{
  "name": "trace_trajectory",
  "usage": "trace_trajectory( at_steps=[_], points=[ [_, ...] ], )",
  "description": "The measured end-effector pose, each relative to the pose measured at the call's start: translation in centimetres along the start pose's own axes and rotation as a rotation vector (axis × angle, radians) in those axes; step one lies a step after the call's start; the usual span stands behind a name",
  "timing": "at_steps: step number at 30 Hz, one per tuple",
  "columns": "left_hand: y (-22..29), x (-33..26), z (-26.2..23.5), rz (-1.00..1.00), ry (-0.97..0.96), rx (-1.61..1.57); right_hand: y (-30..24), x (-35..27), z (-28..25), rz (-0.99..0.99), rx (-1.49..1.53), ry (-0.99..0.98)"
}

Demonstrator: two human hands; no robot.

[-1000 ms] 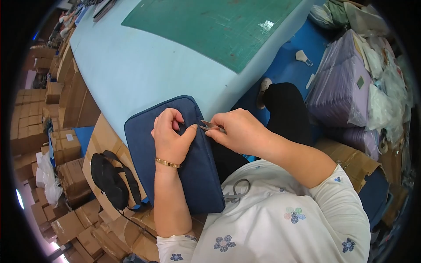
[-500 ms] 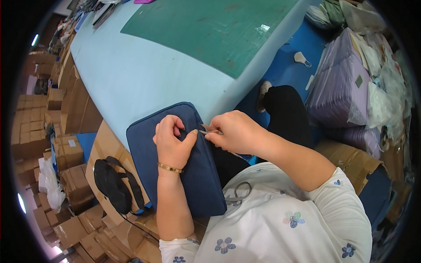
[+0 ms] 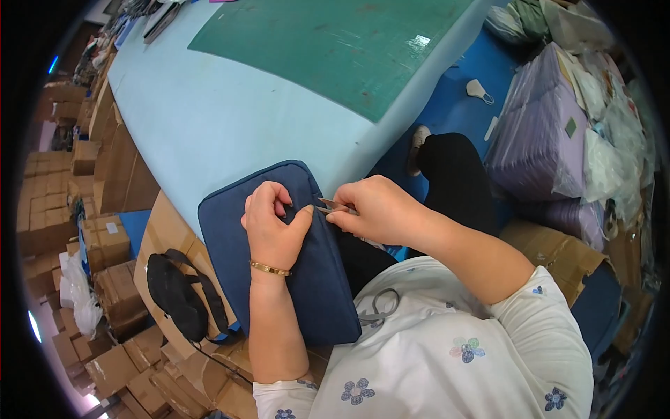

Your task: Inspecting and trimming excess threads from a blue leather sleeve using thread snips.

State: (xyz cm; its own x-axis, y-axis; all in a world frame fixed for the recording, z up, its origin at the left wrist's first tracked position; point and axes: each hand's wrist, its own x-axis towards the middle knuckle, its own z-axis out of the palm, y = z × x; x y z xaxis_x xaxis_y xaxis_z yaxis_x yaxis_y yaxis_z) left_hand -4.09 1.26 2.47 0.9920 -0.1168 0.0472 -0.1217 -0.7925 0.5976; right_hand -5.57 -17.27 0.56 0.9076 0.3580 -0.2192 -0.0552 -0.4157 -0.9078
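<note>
Right hand [image 3: 380, 213] pinches small snips [image 3: 326, 205] at pouch [image 3: 279, 258] edge; left hand [image 3: 273, 227], fingers curled, presses just beside. Blades could nick thumb or fabric.

Navy blue padded fabric case [image 3: 279, 279]: flat, rectangular, rounded corners, piped edge. Lies tilted, long axis running from upper left to lower right, upper end overlapping near edge of pale blue worktop [image 3: 230, 119], lower end toward lap. Small metal thread snips [image 3: 333, 206]: slim, silver, blades pointing left, tips at case's right edge, just beside thumb; handle end hidden in grip.
</note>
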Motion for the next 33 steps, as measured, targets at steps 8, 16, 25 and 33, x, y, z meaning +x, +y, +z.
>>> trace_trajectory(
  at_steps=[8,16,25,33],
  points=[
    [0.0,0.1,-0.1,0.024,0.001,-0.005,1.7,-0.4,0.9,-0.265,-0.095,0.156],
    [-0.2,0.0,-0.1,0.018,0.002,-0.007,0.3,-0.7,0.2,-0.082,-0.032,0.076],
    [-0.3,0.0,0.0,0.030,0.006,-0.014,0.4,-0.8,0.7,-0.126,-0.039,0.114],
    [-0.2,0.0,-0.1,0.023,0.000,-0.002,0.1,-0.6,0.5,-0.093,-0.097,0.112]
  ],
)
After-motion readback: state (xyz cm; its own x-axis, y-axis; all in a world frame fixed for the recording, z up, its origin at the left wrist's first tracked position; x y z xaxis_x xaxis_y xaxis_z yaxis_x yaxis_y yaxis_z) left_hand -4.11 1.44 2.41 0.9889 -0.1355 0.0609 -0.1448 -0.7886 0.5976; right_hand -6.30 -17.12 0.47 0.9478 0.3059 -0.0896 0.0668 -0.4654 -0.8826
